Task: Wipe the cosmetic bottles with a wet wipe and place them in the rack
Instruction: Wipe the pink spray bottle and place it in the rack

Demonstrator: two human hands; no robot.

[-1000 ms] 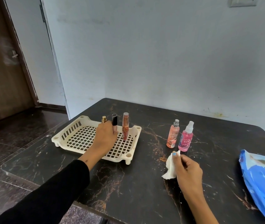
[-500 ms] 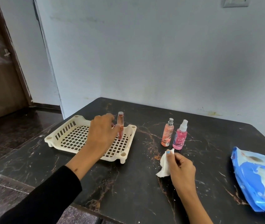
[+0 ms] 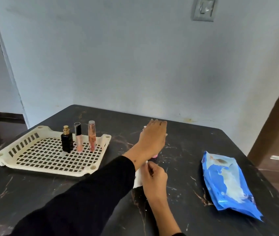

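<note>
While the right hand (image 3: pixel 155 180) pinches a white wet wipe (image 3: pixel 138 178) nearest the viewer, the left hand (image 3: pixel 152 138) covers the spray bottles (image 3: pixel 155 156); its grip is hidden. A firm hold low on one bottle seems wise. Three bottles stand in the cream rack (image 3: pixel 7 153) on the dark marble table (image 3: pixel 178 210), by a pale blue wall.
</note>
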